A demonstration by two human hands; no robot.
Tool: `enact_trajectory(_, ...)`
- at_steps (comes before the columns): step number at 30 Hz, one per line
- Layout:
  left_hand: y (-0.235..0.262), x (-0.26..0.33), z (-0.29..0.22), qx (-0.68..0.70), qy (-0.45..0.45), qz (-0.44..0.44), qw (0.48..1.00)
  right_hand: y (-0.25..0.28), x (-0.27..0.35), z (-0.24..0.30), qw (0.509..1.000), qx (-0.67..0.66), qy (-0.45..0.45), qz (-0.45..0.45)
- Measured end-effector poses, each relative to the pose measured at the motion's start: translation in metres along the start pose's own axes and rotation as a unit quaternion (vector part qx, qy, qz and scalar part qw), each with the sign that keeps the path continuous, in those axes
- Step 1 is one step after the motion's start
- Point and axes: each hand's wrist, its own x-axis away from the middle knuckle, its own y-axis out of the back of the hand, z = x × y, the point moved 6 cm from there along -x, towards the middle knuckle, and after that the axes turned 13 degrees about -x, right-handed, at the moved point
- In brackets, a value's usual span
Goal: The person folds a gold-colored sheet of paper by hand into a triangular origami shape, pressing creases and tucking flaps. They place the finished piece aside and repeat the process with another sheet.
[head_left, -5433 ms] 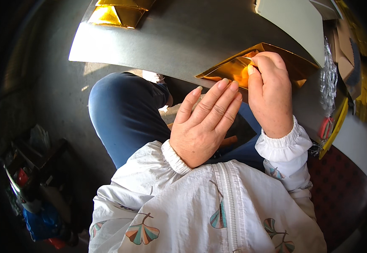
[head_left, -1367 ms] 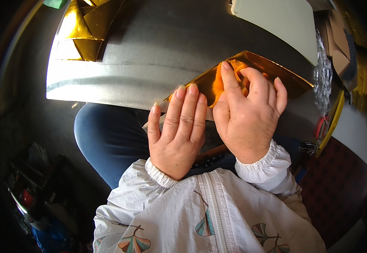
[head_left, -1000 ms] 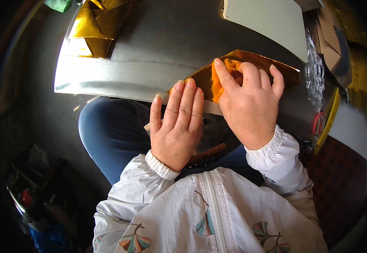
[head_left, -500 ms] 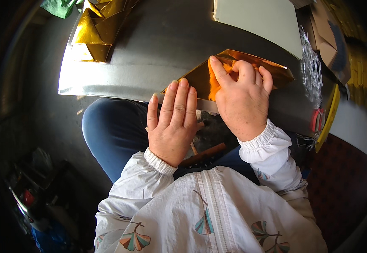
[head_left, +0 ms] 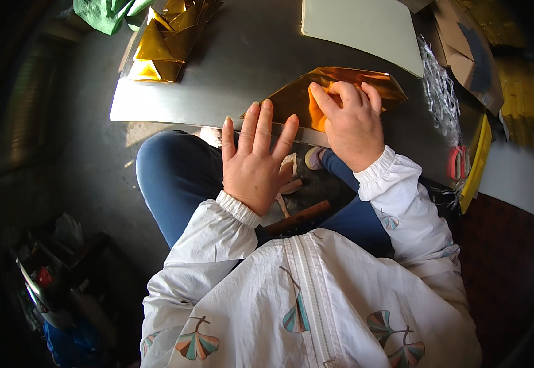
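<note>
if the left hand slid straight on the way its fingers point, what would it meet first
The left hand points up and away across the grey table. Its fingertips already overlap the near corner of the gold foil sheet, so it would ride further onto that sheet first.

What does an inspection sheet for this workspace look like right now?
Surface: grey table, sunlit at its near edge.
Job's things: gold sheet lying flat at the table edge.
Clutter: folded gold pieces, pale board, red scissors, yellow strip, crinkled clear wrap.
Grips: left hand flat, fingers spread, on the sheet's near corner; right hand pressing the sheet.
Cables: nothing seen.
Surroundings: green cloth, dark bin of items on the floor.
</note>
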Motion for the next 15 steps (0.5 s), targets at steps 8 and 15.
enact_trajectory(8,-0.002,0.001,0.007,-0.007,-0.041,-0.018,0.999,0.098,0.05,-0.033,0.988,-0.047,0.064,-0.132)
enact_trajectory(15,0.01,-0.014,-0.008,-0.006,-0.171,-0.163,0.972,0.077,0.015,-0.067,0.953,-0.296,-0.042,0.05)
